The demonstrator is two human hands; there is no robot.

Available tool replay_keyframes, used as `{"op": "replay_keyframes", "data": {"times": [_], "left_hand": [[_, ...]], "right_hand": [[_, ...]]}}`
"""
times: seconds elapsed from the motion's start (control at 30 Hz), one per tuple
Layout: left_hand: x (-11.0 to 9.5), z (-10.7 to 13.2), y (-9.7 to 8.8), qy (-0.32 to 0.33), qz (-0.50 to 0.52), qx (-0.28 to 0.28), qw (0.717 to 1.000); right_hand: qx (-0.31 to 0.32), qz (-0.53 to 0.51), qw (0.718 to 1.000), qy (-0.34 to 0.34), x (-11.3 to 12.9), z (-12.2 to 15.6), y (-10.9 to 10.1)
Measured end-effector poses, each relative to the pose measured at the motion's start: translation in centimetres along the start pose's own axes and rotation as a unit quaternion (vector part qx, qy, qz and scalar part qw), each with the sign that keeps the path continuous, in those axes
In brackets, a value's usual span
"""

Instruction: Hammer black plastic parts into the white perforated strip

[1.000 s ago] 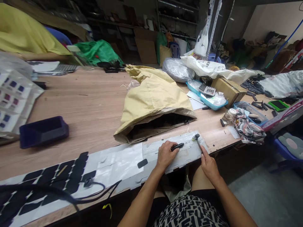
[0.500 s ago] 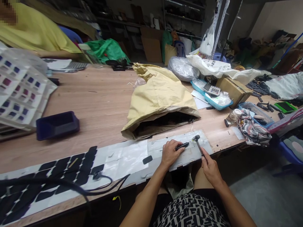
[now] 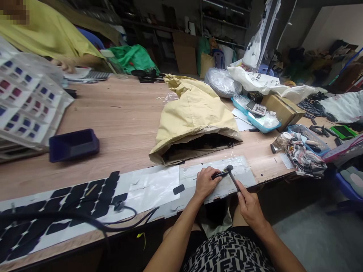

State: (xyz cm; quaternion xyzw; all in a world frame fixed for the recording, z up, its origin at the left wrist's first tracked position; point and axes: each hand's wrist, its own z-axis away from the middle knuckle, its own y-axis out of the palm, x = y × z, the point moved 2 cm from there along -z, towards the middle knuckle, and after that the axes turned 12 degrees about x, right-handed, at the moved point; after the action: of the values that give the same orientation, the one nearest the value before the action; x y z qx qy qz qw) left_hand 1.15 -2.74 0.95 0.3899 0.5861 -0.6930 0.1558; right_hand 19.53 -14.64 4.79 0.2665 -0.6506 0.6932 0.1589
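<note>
My left hand (image 3: 205, 184) is closed on a slim black piece (image 3: 217, 175) and steadies it above the pale board (image 3: 244, 173) at the table's front edge. A small hammer (image 3: 233, 180) is in the grip of my right hand (image 3: 250, 207), held by its handle. Its dark head is at the right end of the black piece; whether they touch I cannot tell. The yellow sack (image 3: 195, 113) lies just behind, its dark mouth facing me. To the left of my left hand rests a flat black rounded piece (image 3: 179, 189).
Rows of black pieces (image 3: 74, 197) lie on white sheeting at left, crossed by black cables (image 3: 93, 221). Farther back are a dark blue bin (image 3: 74, 145) and a co-worker's hand (image 3: 65, 64). At right stand a blue tray (image 3: 265, 124), a cardboard box (image 3: 283, 109) and a bundled cloth (image 3: 304, 158).
The hammer has swung left and its head now meets the black piece's end in view. My left hand keeps its hold. A co-worker's hand has come into sight.
</note>
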Motion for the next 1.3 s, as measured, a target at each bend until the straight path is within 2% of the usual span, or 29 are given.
{"op": "replay_keyframes", "data": {"times": [0.13,0.27,0.5,0.57,0.67,0.73,0.83,0.93,1.1,1.2,1.3], "left_hand": [[0.0,0.0,0.0,-0.007,0.005,0.002,1.000],[-0.1,0.0,0.0,-0.008,0.005,0.005,1.000],[-0.2,-0.1,0.0,-0.009,-0.001,0.005,1.000],[-0.1,-0.2,0.0,-0.009,0.001,0.007,1.000],[0.1,-0.3,0.1,-0.007,0.005,0.013,1.000],[0.2,-0.3,0.1,-0.007,0.007,0.014,1.000],[0.2,-0.2,0.1,-0.001,0.010,0.012,1.000],[0.2,-0.1,0.1,0.006,0.012,0.014,1.000],[0.2,-0.2,-0.1,0.013,0.025,0.019,0.999],[-0.5,0.8,-0.7,0.029,0.072,0.010,0.997],[-1.9,3.9,-1.3,0.075,0.162,0.021,0.984]], "right_hand": [[0.002,0.029,1.000,0.011,-0.1,0.0,0.3],[0.011,0.006,1.000,0.006,0.8,-0.1,-0.1],[0.075,-0.023,0.997,0.020,1.4,-0.2,0.5],[0.072,-0.026,0.997,0.027,1.0,-0.4,0.4],[0.032,-0.022,0.998,0.054,-0.1,-0.8,-0.6],[0.010,-0.003,0.996,0.090,-1.1,-1.1,-1.5],[0.010,0.053,0.987,0.151,-2.7,-1.5,-2.3],[0.019,0.095,0.977,0.191,-3.9,-1.6,-2.1],[0.001,0.108,0.975,0.194,-4.8,-1.6,-1.0],[-0.007,0.099,0.976,0.193,-5.1,-1.5,-0.7],[-0.015,0.095,0.979,0.182,-5.2,-1.4,-0.7]]}}
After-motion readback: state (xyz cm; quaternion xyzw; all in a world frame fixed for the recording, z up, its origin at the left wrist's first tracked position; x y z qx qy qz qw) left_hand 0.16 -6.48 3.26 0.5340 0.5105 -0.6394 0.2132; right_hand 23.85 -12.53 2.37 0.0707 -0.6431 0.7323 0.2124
